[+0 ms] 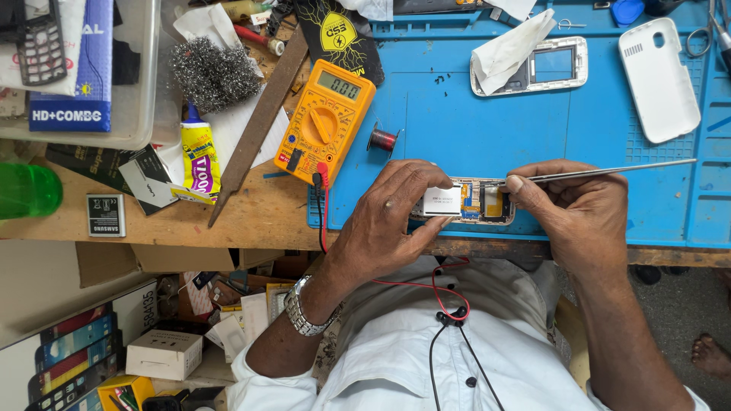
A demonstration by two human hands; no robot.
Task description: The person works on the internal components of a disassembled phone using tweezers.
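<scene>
Left hand (392,221) pinches opened phone (464,202) edges; right hand (567,205) grips tweezers (609,172). Board judged light, fragile: hold rims only.

Wooden bench (251,217): blue mat (594,152), multimeter (326,122), file (259,122).

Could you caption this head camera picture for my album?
Left hand steadies an opened phone's circuit board while right hand probes it with metal tweezers.

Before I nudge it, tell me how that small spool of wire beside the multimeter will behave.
The spool of wire looks small and probably light. It seems to lie on its side on the blue mat, so a push may roll it. The fine winding could likely snag or unwind.
</scene>
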